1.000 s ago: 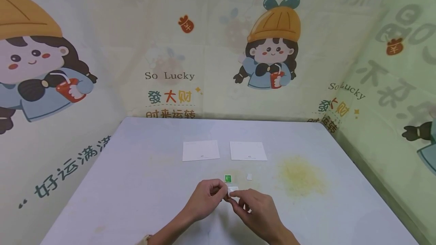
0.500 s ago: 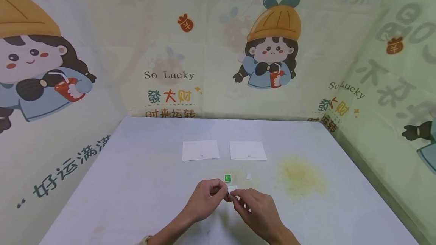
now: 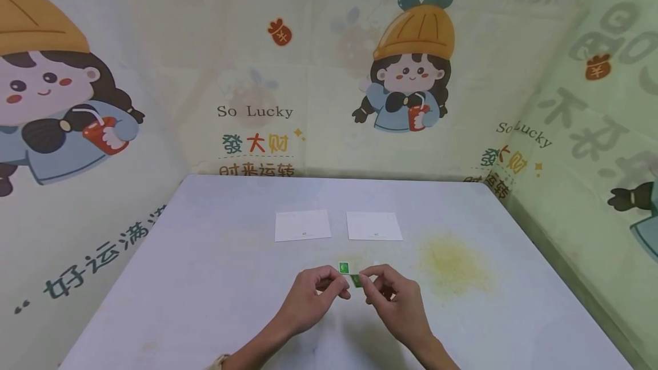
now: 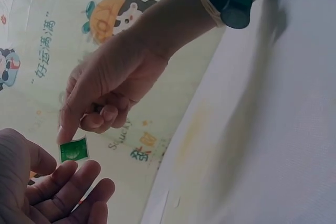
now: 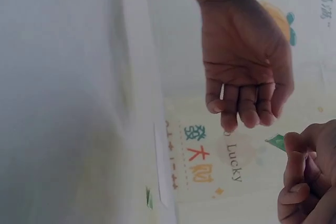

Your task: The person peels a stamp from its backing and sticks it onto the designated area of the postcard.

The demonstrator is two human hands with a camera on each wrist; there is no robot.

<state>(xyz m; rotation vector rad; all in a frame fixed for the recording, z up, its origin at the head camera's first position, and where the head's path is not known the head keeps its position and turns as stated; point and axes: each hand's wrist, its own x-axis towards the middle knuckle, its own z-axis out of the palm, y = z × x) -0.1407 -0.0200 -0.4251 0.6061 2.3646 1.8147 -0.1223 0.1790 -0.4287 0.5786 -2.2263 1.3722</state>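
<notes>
White counter (image 3: pixel 221 296) underneath; hands have separated over the last half second. Left hand (image 3: pixel 315 298) loose, nothing visible in it; right hand (image 3: pixel 398 301) pinches the green stamp (image 3: pixel 356 281) mid-air, just beside left fingertips. Probably a one-hand hold now.

The held stamp (image 4: pixel 74 150) is green inside a white border, as is the table stamp (image 3: pixel 344 268) just left of it. The left card (image 3: pixel 302 225) and right card (image 3: pixel 374 226) are white with a small dark mark near the near edge. A blotchy yellow stain (image 3: pixel 454 267) tints the pale lilac-white table (image 3: pixel 221 278) at right. The far cream cloth (image 3: pixel 329 84) bears teal, red and yellow lettering (image 3: pixel 257 144).
</notes>
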